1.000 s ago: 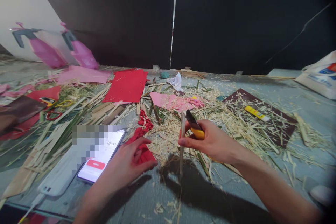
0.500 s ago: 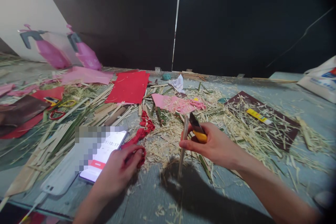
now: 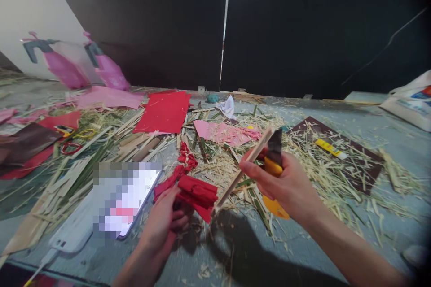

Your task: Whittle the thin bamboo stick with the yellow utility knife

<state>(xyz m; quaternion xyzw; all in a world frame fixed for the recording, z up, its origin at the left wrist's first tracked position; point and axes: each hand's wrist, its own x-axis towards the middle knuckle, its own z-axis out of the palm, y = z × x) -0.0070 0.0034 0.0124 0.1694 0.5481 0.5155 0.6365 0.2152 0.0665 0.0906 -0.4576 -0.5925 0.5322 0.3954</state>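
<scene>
My left hand (image 3: 168, 215) is closed on a piece of crumpled red paper (image 3: 197, 193), which sticks out to the right of the fingers. In my right hand (image 3: 286, 184) a flat wooden strip (image 3: 244, 168) is pinched, slanting down to the left, its lower end close to the red paper. The same hand holds a yellow and black cutter (image 3: 274, 157), dark end up. More twisted red paper (image 3: 186, 157) lies just beyond my left hand.
A lit phone (image 3: 134, 206) and a white power bank (image 3: 72, 228) lie left. Wood shavings (image 3: 313, 166) surround red paper (image 3: 164, 112), pink paper (image 3: 225, 132) and red-handled scissors (image 3: 71, 148). Pink spray bottles (image 3: 111, 69) stand back left; a white bag (image 3: 411, 103) is right.
My left hand has turned, and the red paper now shows opened out beside it. My right hand has shifted right, and the wooden strip has tilted from upright to slanting.
</scene>
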